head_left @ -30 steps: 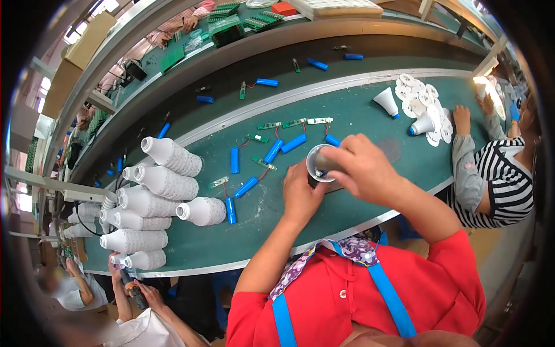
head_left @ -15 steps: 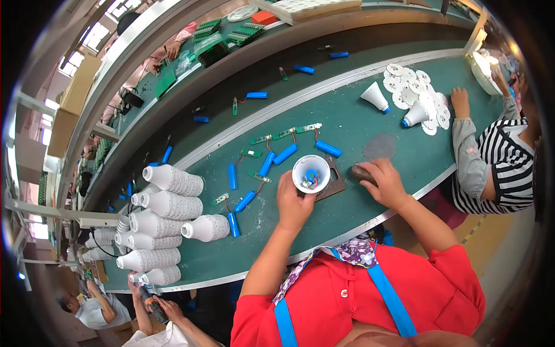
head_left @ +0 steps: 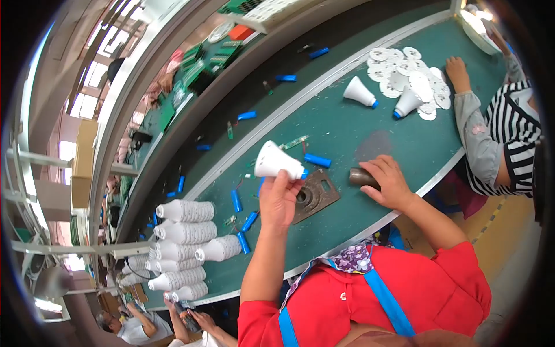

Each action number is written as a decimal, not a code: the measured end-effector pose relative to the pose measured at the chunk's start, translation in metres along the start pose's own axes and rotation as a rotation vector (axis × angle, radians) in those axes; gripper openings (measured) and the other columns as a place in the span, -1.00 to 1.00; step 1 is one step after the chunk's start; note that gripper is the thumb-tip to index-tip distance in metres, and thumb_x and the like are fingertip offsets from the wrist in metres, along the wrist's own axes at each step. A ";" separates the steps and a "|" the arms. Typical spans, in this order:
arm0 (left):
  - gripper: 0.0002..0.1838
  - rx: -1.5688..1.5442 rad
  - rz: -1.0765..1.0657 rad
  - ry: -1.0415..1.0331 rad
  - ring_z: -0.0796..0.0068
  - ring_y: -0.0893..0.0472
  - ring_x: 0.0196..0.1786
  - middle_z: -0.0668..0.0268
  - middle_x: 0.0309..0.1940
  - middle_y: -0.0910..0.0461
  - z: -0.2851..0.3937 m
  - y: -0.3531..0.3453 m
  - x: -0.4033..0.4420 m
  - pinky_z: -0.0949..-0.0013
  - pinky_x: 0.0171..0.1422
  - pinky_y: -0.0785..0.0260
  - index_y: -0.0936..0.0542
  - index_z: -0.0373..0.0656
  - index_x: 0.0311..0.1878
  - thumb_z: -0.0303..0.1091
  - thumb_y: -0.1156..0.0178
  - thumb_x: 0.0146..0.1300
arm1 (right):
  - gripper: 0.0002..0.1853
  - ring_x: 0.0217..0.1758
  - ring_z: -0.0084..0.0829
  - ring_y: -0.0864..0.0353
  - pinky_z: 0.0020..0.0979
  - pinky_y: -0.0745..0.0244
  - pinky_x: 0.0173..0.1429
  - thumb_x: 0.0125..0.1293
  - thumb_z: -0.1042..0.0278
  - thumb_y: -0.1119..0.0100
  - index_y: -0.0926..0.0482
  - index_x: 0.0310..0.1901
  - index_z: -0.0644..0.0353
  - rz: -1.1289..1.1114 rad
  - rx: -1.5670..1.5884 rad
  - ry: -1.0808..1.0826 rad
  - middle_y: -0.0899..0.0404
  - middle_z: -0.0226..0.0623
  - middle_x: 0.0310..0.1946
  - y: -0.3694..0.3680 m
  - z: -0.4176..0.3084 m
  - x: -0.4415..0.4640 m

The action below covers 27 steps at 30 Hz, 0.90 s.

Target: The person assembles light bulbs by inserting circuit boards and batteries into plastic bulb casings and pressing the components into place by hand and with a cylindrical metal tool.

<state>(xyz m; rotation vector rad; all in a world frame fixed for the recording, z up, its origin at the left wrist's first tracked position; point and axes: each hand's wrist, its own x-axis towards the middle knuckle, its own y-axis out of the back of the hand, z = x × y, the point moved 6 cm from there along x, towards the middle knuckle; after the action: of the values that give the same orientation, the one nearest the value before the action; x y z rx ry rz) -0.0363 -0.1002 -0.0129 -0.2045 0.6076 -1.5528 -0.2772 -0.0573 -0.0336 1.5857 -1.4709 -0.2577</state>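
My left hand [head_left: 277,201] grips a white cone-shaped lamp housing [head_left: 274,161] with a blue tip, tilted on its side above the table. Just below and right of it lies a brown metal plate [head_left: 319,198] with a round hole and a slot. My right hand [head_left: 391,180] has its fingers round a dark metal cylinder [head_left: 363,178] lying on the green table. Behind my left hand are a green circuit board [head_left: 295,142] and a blue battery cell [head_left: 317,160], partly covered by the housing.
Stacked white housings [head_left: 186,210] stand at the left. Two more housings, one here [head_left: 359,91], lie near white discs [head_left: 388,70] at the back right. Blue cells lie along a dark belt [head_left: 254,92]. A co-worker's hand [head_left: 457,74] rests at the right; others work at the lower left.
My left hand has lifted the housing off the metal plate and tipped it sideways. My right hand has moved from the housing's mouth to the table with the cylinder. The view has turned.
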 end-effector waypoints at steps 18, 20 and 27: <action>-0.39 1.062 -0.190 -0.349 0.32 -0.60 -0.18 0.10 -0.12 -0.54 -0.111 -0.157 0.138 0.35 -0.14 -0.47 -0.47 -0.36 0.02 -0.23 -0.41 -0.09 | -0.63 -0.28 -0.18 -0.50 -0.30 -0.41 -0.19 0.09 0.51 -0.15 -0.44 -0.01 0.27 0.338 0.132 -0.234 -0.51 -0.13 -0.30 0.073 0.085 0.041; -0.44 1.010 -0.215 -0.314 0.30 -0.59 -0.18 0.09 -0.13 -0.53 -0.112 -0.145 0.134 0.34 -0.15 -0.47 -0.47 -0.34 0.01 -0.25 -0.38 -0.04 | -0.68 -0.29 -0.22 -0.52 -0.32 -0.42 -0.20 0.10 0.52 -0.14 -0.47 -0.05 0.26 0.375 0.015 -0.087 -0.53 -0.18 -0.34 0.091 0.079 0.082; -0.57 1.038 -0.439 -0.113 0.35 -0.55 -0.07 0.14 -0.05 -0.49 -0.071 -0.109 0.081 0.39 -0.04 -0.44 -0.49 -0.22 0.03 -0.31 -0.29 0.09 | -0.75 -0.10 -0.15 -0.44 -0.21 -0.34 -0.01 0.10 0.35 -0.21 -0.45 -0.18 0.14 0.152 -0.301 0.002 -0.52 -0.22 -0.31 0.015 0.146 0.264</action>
<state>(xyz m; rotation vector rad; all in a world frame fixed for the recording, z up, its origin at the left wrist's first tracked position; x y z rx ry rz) -0.1734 -0.1648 -0.0380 0.3878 -0.4051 -2.0679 -0.3186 -0.3536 0.0082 1.2286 -1.4661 -0.3700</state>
